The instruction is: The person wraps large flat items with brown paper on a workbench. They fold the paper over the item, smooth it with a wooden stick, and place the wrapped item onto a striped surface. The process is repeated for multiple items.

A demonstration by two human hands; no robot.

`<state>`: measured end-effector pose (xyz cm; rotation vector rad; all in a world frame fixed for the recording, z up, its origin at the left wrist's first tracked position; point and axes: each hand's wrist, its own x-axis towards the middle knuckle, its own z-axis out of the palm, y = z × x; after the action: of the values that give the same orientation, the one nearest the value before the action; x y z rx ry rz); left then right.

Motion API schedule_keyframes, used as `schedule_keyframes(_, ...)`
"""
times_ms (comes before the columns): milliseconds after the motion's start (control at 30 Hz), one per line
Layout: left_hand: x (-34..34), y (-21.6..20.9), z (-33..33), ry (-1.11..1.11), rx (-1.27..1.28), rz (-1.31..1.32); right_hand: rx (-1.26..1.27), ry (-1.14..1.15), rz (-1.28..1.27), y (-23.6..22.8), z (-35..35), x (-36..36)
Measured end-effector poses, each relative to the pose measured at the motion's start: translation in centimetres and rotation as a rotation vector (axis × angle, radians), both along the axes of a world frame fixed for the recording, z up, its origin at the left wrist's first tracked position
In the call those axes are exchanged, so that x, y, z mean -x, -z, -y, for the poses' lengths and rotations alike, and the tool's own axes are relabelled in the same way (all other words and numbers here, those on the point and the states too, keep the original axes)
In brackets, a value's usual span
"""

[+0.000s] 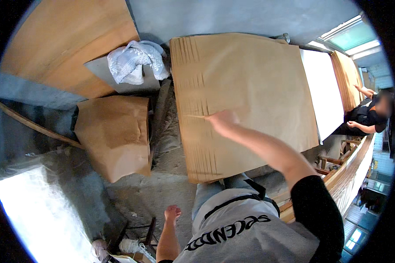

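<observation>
A large stack of brown paper sheets (259, 83) lies in front of me, its left edges fanned out in narrow steps. Over that fanned edge, my right hand (224, 120) is closed on a thin light-coloured stick (195, 116). The stick points left across the stepped sheets and is slightly blurred, so its tip is hard to make out. My left hand (173, 212) hangs low at my left side, away from the stack, with its fingers loosely apart and nothing seen in it.
Left of the stack stands a surface covered with brown paper (114, 136). Behind it, a white patterned cloth (136, 63) lies on a grey board. White sheets (322, 90) adjoin the stack on the right, where another person (366, 114) works. A wooden strip (35, 122) leans at far left.
</observation>
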<state>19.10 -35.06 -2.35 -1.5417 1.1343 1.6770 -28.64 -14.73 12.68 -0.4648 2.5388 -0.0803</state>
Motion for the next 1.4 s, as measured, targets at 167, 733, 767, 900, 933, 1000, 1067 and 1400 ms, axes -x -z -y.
schedule_keyframes(167,3.8,-4.2,-0.7,0.019,0.114,-0.055,0.211,-0.037,-0.116,5.9,-4.9,-2.2)
schedule_keyframes(733,0.7,-3.0,0.4,0.047,0.108,0.067,0.183,0.065,-0.092,5.0,-9.2,-2.4)
schedule_keyframes(767,-1.2,-1.9,0.8,0.038,0.125,0.123,0.094,0.025,-0.103,2.9,-9.5,-2.1)
schedule_keyframes(900,-1.2,-2.0,0.8,-0.037,0.137,0.255,-0.022,-0.021,-0.006,-1.4,-6.3,-1.3)
schedule_keyframes(933,0.0,-2.1,0.6,-0.065,0.096,0.186,-0.029,-0.065,-0.064,-0.5,-5.2,-1.9)
schedule_keyframes(1000,2.8,-1.9,-0.3,-0.073,0.045,-0.035,-0.011,-0.064,0.002,-1.0,-3.0,-2.5)
schedule_keyframes(1067,6.5,-3.2,-1.2,-0.041,0.085,-0.251,0.085,-0.019,0.011,0.5,-4.0,-3.6)
schedule_keyframes(1400,22.6,-8.5,-10.5,0.58,0.449,-0.914,0.079,0.002,-0.114,-0.3,-9.0,-5.0)
